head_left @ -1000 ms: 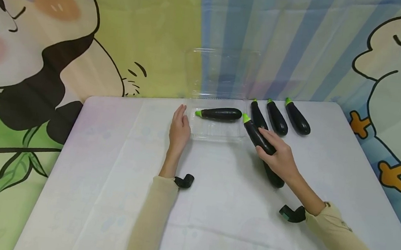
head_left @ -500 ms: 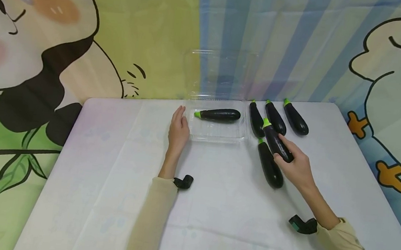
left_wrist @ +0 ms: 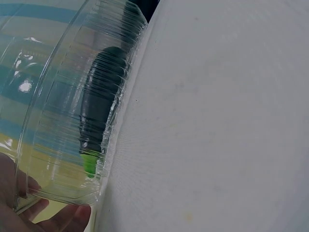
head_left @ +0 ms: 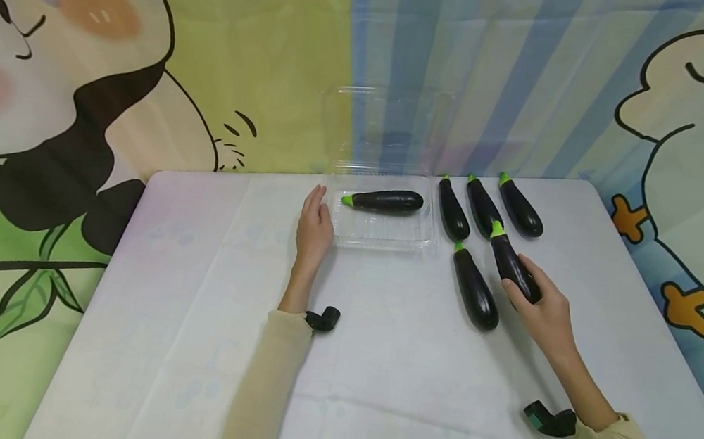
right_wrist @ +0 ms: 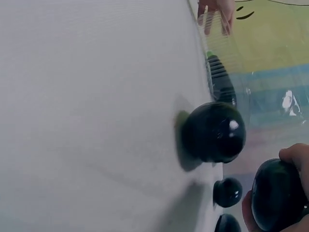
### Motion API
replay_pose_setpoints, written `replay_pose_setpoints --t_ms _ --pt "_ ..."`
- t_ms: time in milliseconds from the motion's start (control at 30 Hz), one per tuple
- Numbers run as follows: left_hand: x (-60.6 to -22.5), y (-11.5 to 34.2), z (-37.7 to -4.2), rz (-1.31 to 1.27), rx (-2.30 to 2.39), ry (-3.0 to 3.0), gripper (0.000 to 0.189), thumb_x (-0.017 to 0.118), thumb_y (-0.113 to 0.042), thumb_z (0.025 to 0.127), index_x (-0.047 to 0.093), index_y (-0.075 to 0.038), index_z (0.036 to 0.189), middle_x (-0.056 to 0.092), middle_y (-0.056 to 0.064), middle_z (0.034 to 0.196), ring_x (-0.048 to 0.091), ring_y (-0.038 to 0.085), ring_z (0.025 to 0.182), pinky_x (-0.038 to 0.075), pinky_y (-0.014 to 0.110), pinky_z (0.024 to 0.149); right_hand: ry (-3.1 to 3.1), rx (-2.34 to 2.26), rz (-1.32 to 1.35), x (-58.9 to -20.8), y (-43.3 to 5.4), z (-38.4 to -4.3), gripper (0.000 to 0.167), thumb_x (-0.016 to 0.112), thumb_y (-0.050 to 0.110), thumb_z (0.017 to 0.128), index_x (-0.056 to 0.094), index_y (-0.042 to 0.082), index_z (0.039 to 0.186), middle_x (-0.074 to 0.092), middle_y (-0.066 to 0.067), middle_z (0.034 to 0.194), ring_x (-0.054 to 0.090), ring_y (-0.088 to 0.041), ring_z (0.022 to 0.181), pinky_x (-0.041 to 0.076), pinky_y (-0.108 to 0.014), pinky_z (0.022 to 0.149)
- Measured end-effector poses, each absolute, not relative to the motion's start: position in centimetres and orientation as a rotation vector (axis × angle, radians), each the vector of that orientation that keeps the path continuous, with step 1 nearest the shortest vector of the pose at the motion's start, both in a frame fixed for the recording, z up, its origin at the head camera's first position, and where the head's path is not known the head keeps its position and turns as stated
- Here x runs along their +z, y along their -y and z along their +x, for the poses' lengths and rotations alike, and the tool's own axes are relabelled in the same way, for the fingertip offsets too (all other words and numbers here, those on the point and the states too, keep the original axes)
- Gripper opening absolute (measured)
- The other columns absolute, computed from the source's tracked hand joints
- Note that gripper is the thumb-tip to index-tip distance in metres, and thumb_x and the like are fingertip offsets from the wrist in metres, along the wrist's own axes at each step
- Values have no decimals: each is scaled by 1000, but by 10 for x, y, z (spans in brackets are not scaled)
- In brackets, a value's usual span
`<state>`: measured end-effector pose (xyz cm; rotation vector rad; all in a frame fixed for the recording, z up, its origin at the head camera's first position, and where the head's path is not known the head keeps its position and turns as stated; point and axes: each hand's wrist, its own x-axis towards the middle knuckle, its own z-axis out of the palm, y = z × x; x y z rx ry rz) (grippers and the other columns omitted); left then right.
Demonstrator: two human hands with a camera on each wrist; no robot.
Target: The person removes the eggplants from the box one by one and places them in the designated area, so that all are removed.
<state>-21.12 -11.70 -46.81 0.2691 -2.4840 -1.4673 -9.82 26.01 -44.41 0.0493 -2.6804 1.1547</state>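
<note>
In the head view my right hand grips the blunt end of a dark eggplant, its green stem pointing away. The same held eggplant shows end-on between thumb and fingers in the right wrist view. My left hand rests along the left side of a clear plastic clamshell box, its fingers extended. In the left wrist view those fingertips are right at the box's corner. One eggplant lies crosswise inside the box, green end to the left. The clear lid stands up behind.
Right of the box, a loose eggplant lies in front. Behind it are an eggplant beside the box, another eggplant, and a third eggplant by the back edge. The white-covered table meets a cartoon-printed curtain.
My right hand has carried its eggplant to the right and toward me, away from the box and past the front loose eggplant. The left hand and the box have stayed put.
</note>
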Motion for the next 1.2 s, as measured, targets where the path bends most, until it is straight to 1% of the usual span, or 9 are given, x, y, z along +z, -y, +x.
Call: replay_pose_setpoints --t_ms 100,200,267,300,400,467,733,1000,1200 --pt "-468 117 -211 271 -1468 2478 44 34 -16 104 41 -12 147 35 1 157 32 21 146 29 43 119 2677 1121 63 -450 -266 -94 55 64 20 93 46 15 145 55 -26 136 54 -6 95 37 -3 65" --pt "-468 117 -211 269 -1467 2474 44 35 -15 104 42 -12 147 35 1 157 32 21 146 29 43 118 2678 1062 143 -457 -272 -92 55 65 14 92 48 10 144 56 -27 135 59 -31 107 34 0 73" --pt "-468 117 -211 270 -1466 2473 44 35 -15 104 42 -12 147 35 1 157 32 21 146 29 43 118 2680 1026 211 -461 -273 -93 55 67 10 90 49 5 142 55 -29 133 56 -45 114 41 -10 81" --pt "-467 117 -211 271 -1466 2473 44 35 -16 104 42 -12 147 35 1 157 32 21 146 29 44 118 2683 1003 238 -463 -274 -93 55 68 8 89 50 2 140 55 -30 132 55 -47 115 44 -19 85" --pt "-467 117 -212 276 -1468 2476 44 34 -16 104 41 -13 147 35 1 157 31 21 146 29 44 119 2701 958 272 -467 -274 -94 56 70 5 86 50 -3 137 55 -32 131 53 -51 117 44 -47 86" --pt "-467 117 -212 277 -1468 2478 44 34 -17 104 41 -13 148 34 1 157 31 21 146 29 44 118 2715 956 259 -468 -274 -94 56 70 5 86 50 -5 137 54 -33 131 52 -52 116 42 -57 82" --pt "-468 118 -211 273 -1473 2488 44 33 -19 105 41 -14 148 34 0 158 31 21 147 29 43 119 2757 983 180 -468 -276 -94 58 67 13 90 45 -4 141 50 -34 135 49 -53 120 42 -61 86" --pt "-468 117 -210 275 -1477 2484 44 34 -18 105 41 -14 148 34 0 158 31 21 147 28 43 119 2887 970 184 -467 -280 -97 59 57 24 98 36 -2 147 43 -35 141 42 -55 126 37 -65 96" --pt "-468 118 -211 268 -1462 2492 44 34 -19 105 41 -13 148 34 1 158 31 21 147 29 43 118 2922 1023 172 -465 -281 -97 60 53 28 100 31 1 150 38 -35 145 38 -57 129 34 -67 99"
